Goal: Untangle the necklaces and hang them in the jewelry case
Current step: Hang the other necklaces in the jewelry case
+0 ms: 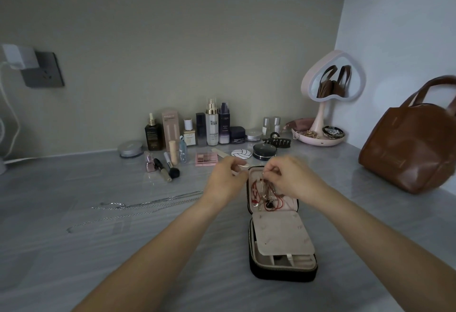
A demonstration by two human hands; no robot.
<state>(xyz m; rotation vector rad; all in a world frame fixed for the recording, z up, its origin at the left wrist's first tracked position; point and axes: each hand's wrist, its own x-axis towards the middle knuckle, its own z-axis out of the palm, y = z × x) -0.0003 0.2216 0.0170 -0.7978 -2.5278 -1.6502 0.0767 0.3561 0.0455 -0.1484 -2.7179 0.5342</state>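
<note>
On a grey marbled tabletop [98,250], behind the jewelry case [283,273], an "H"-marked bottle [212,126] is seen; inside the case a necklace [265,189] is pinched by the right hand [291,178], while the left hand [225,176] is curled, its grasp not discernible.

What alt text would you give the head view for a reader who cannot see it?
A person's right hand pinches at red and silver necklaces hanging in the lid of an open black jewelry case, the left hand at the lid's left edge. Silver chains lie on the grey table; cosmetics line the wall.
</note>
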